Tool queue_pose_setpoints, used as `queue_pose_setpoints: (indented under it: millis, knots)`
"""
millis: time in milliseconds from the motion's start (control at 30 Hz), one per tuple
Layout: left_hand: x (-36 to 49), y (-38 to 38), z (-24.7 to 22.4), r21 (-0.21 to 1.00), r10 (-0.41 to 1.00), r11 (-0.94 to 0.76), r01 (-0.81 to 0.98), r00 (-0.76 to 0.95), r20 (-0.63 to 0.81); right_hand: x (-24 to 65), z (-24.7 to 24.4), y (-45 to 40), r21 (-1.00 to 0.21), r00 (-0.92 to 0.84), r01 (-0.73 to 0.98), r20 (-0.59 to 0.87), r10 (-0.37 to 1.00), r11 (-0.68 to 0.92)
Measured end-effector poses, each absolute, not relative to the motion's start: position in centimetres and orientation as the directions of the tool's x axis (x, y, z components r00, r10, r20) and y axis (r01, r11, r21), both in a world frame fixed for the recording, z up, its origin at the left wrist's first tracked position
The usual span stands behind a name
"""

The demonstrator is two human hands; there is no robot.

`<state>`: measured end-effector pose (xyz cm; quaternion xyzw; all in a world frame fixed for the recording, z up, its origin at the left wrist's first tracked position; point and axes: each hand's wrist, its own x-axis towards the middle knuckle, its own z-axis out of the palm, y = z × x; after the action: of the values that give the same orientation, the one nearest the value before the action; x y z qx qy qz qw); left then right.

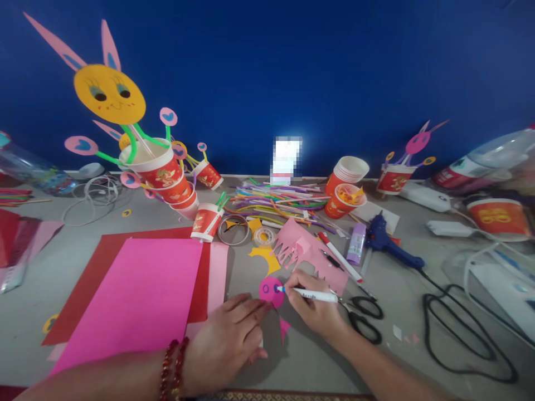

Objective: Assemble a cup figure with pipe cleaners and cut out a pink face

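In the head view a small pink paper circle (pixel 271 296) lies on the grey table, with two blue eye shapes drawn on it. My right hand (pixel 311 303) grips a white acrylic marker (pixel 315 295), its blue tip on the right-hand eye. Fingertips of my left hand (pixel 236 337) press the circle's lower left edge; the fingers lie flat and stretched out. A small pink paper triangle (pixel 285 328) sits just below the circle. Beside my right wrist are black-handled scissors (pixel 365 317).
Pink and red paper sheets (pixel 137 295) lie at the left. Decorated paper cups (pixel 156 172) with paper faces stand behind them. Pipe cleaners (pixel 280 200) are heaped at the back. A blue glue gun (pixel 390 242) with its black cord (pixel 438 334) lies at the right, near a purple glue stick (pixel 356 244).
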<state>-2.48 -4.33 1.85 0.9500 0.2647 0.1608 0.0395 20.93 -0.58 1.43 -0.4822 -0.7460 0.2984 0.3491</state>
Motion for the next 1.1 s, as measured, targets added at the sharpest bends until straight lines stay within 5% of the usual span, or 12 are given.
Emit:
queue_pose_setpoints:
  millis: [1100]
  knots:
    - [-2.57, -4.41, 1.83, 0.165, 0.516, -0.857, 0.489, 0.813, 0.271, 21.01, 0.98, -0.44, -0.790, -0.281, 0.492, 0.253, 0.926, 0.365]
